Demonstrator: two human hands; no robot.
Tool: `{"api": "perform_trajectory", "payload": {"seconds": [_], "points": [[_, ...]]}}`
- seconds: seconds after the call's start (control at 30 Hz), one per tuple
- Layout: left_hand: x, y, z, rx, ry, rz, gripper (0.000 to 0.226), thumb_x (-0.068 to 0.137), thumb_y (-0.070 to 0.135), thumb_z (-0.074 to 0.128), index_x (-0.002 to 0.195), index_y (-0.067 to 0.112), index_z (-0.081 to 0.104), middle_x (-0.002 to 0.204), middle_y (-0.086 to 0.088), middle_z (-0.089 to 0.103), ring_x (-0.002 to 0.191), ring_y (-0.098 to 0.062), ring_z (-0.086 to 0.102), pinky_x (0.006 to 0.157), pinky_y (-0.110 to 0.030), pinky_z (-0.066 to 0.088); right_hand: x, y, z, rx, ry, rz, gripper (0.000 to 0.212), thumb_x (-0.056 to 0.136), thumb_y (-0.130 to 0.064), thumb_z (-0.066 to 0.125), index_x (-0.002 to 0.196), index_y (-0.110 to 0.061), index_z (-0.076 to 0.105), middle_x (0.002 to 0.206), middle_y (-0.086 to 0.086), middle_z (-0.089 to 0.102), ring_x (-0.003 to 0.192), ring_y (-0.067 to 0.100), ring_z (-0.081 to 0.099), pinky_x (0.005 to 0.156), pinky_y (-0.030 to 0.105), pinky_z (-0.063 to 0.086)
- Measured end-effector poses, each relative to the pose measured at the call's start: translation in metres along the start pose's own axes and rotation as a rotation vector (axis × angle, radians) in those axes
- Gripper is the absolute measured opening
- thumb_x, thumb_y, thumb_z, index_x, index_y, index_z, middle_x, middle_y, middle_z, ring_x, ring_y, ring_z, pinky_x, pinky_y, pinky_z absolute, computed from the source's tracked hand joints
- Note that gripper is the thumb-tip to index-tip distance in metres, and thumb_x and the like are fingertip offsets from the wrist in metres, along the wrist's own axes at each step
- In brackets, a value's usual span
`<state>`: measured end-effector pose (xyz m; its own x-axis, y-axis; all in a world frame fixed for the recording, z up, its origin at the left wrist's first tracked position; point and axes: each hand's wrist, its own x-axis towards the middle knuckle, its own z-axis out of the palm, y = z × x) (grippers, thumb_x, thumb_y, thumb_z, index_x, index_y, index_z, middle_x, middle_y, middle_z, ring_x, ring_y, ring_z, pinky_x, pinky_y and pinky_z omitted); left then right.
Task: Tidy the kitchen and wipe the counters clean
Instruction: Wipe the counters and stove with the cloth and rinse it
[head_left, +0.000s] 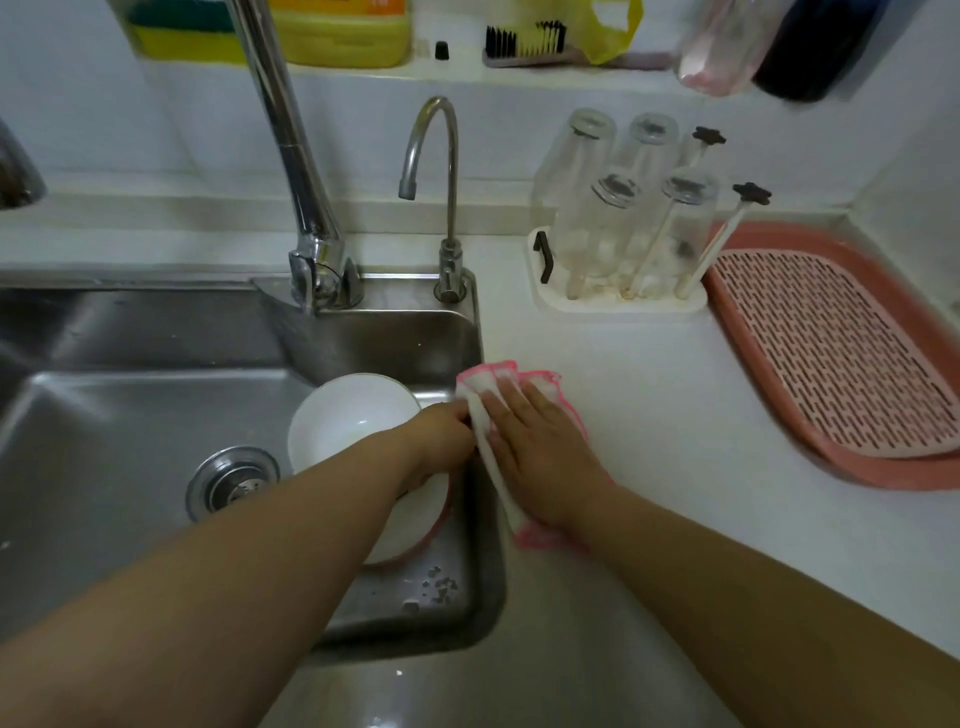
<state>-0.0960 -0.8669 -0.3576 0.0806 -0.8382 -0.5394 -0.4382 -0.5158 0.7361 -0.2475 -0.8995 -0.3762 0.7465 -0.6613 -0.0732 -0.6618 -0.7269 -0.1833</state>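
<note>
A white cloth with pink edging (491, 382) lies on the white counter (649, 415) right at the sink's right rim. My right hand (540, 452) lies flat on the cloth with straight fingers and presses it down. At the sink edge my left hand (444, 434) holds the cloth's left side, its fingers curled against the fabric. A white bowl (348, 410) and a plate with a pink rim (415, 525) sit in the steel sink (130, 415) under my left forearm.
Behind the cloth stands a white drying rack (618, 304) with upturned glasses. A pink draining tray (841, 358) fills the right of the counter. Two taps (317, 260) (449, 270) rise at the sink's back. Dark crumbs (436, 587) lie in the basin's front right corner.
</note>
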Motion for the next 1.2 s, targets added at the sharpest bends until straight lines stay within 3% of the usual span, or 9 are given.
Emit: {"api": "perform_trajectory", "payload": {"seconds": [0.13, 0.33, 0.5, 0.57, 0.67, 0.8, 0.9, 1.07, 1.2], "points": [[-0.014, 0.000, 0.008, -0.222, -0.037, -0.025, 0.045, 0.090, -0.005, 0.048, 0.129, 0.017, 0.054, 0.122, -0.001, 0.061, 0.113, -0.024, 0.058, 0.081, -0.027, 0.052, 0.036, 0.015, -0.008, -0.083, 0.017, 0.174, 0.054, 0.103, -0.035, 0.019, 0.152, -0.015, 0.014, 0.160, 0.012, 0.007, 0.147, 0.031, 0.007, 0.120, 0.044, 0.005], [-0.031, -0.018, 0.019, -0.151, -0.125, -0.070, 0.044, 0.085, 0.004, 0.058, 0.125, 0.020, 0.057, 0.121, -0.008, 0.061, 0.110, -0.028, 0.057, 0.099, -0.042, 0.049, -0.012, -0.020, 0.008, -0.019, -0.036, 0.220, 0.064, 0.096, -0.048, 0.013, 0.153, -0.020, 0.004, 0.161, 0.010, -0.002, 0.147, 0.032, -0.001, 0.118, 0.047, 0.004], [-0.053, -0.007, 0.033, -0.199, -0.239, -0.097, 0.083, 0.059, 0.003, 0.050, 0.134, 0.038, 0.043, 0.118, -0.017, 0.059, 0.110, -0.041, 0.057, 0.080, -0.040, 0.052, -0.089, 0.004, 0.010, -0.026, -0.036, 0.308, 0.070, 0.089, -0.057, 0.024, 0.139, -0.014, 0.049, 0.147, 0.016, 0.042, 0.131, 0.041, 0.043, 0.102, 0.056, 0.038], [-0.054, -0.012, 0.036, -0.270, -0.281, -0.089, 0.096, 0.056, 0.002, 0.056, 0.137, 0.048, 0.034, 0.120, -0.015, 0.058, 0.111, -0.042, 0.056, 0.087, -0.042, 0.052, -0.086, 0.026, 0.004, -0.021, -0.003, 0.487, 0.081, 0.088, -0.066, 0.005, 0.149, -0.018, 0.031, 0.156, 0.013, 0.023, 0.143, 0.038, 0.024, 0.115, 0.052, 0.023], [-0.059, -0.023, 0.039, -0.233, -0.320, -0.072, 0.107, 0.057, 0.007, 0.073, 0.137, 0.058, 0.023, 0.126, -0.006, 0.057, 0.111, -0.036, 0.057, 0.087, -0.049, 0.054, -0.070, 0.027, 0.003, 0.086, -0.019, 0.734, 0.063, 0.097, -0.054, 0.012, 0.153, -0.026, 0.002, 0.161, 0.005, -0.007, 0.147, 0.031, -0.007, 0.118, 0.048, 0.000], [-0.072, -0.030, 0.048, -0.145, -0.302, -0.089, 0.119, 0.061, 0.006, 0.079, 0.140, 0.061, 0.007, 0.126, -0.004, 0.056, 0.107, -0.031, 0.061, 0.083, -0.048, 0.056, -0.094, -0.010, 0.012, 0.001, -0.028, 0.489, 0.068, 0.091, -0.057, 0.002, 0.153, -0.028, -0.001, 0.161, 0.005, -0.009, 0.147, 0.031, -0.007, 0.117, 0.049, 0.001], [-0.082, -0.026, 0.052, -0.085, -0.287, -0.085, 0.114, 0.070, 0.002, 0.076, 0.141, 0.058, 0.007, 0.127, -0.004, 0.056, 0.104, -0.029, 0.063, 0.081, -0.047, 0.058, -0.136, -0.012, 0.014, -0.015, -0.040, 0.367, 0.083, 0.078, -0.064, -0.005, 0.152, -0.030, 0.009, 0.161, 0.003, -0.001, 0.148, 0.030, 0.001, 0.117, 0.046, 0.007], [-0.098, -0.027, 0.059, -0.134, -0.272, -0.077, 0.092, 0.082, -0.001, 0.065, 0.140, 0.053, 0.018, 0.117, -0.001, 0.054, 0.073, -0.025, 0.054, 0.071, -0.036, 0.048, -0.090, 0.004, 0.007, 0.115, -0.014, 0.741, 0.065, 0.095, -0.057, 0.014, 0.152, -0.028, 0.001, 0.161, 0.006, -0.009, 0.146, 0.034, -0.009, 0.118, 0.051, -0.002], [-0.101, -0.031, 0.068, -0.104, -0.196, -0.062, 0.062, 0.086, 0.001, 0.060, 0.134, 0.035, 0.038, 0.085, 0.001, 0.055, 0.054, -0.012, 0.048, 0.057, -0.022, 0.044, -0.082, -0.037, 0.014, 0.062, -0.048, 0.400, 0.060, 0.099, -0.051, 0.015, 0.152, -0.029, -0.001, 0.160, 0.005, -0.012, 0.146, 0.033, -0.011, 0.116, 0.050, -0.003]]}}
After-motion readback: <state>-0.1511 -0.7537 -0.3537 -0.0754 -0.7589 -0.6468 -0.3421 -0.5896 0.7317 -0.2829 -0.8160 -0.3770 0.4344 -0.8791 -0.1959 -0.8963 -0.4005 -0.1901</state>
